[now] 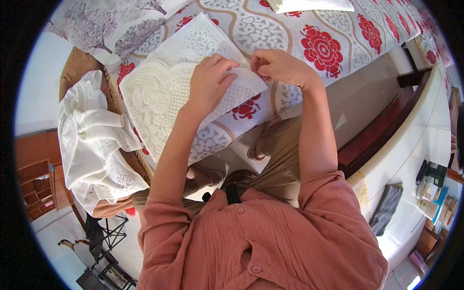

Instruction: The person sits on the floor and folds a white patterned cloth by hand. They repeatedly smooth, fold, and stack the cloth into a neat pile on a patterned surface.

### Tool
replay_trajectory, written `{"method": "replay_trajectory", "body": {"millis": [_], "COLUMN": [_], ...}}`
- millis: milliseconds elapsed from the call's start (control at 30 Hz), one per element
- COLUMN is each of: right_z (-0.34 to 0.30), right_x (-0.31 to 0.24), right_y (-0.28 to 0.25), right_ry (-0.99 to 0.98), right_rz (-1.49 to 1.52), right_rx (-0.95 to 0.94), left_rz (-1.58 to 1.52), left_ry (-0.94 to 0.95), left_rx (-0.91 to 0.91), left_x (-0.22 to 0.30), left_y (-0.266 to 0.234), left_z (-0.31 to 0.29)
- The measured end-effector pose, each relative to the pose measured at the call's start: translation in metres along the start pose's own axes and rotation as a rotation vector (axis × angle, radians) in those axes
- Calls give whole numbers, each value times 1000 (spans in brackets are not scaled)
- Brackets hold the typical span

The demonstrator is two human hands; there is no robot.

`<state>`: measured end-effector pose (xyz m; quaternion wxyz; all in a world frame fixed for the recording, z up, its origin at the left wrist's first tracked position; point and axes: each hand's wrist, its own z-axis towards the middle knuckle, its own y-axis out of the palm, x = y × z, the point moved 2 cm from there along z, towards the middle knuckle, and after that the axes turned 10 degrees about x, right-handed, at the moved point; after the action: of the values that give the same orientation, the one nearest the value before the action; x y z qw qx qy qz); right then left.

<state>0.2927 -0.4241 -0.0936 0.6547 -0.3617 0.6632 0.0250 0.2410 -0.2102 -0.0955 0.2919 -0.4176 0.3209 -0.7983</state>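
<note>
With the white lace cloth (152, 94) lying layered on the flowered cover (321, 48), you would do well to steady it under your loosely open left hand (211, 83) while your right hand (284, 67), pinching its edge, straightens that side gently.

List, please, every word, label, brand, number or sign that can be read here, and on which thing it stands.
No text can be read.
Folded white lace cloth: raised pattern, no lettering visible.
Tree-print cushion: picture only, no lettering visible.
Small items at far right: too small to tell whether they bear print.
</note>
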Motion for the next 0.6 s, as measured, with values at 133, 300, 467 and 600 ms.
{"method": "replay_trajectory", "body": {"millis": [133,300,467,600], "right_z": [0,2,3,3], "right_x": [2,5,10,6], "right_y": [2,3,3,2], "right_ry": [15,-18,-75,-53], "right_rz": [36,16,0,-21], "right_rx": [35,10,26,15], "left_rz": [52,14,15,-107], "left_ry": [18,-2,-9,-89], "left_rx": [-8,-69,14,-71], "left_x": [-2,-8,5,10], "left_y": [7,9,-4,-12], "left_z": [4,6,3,2]}}
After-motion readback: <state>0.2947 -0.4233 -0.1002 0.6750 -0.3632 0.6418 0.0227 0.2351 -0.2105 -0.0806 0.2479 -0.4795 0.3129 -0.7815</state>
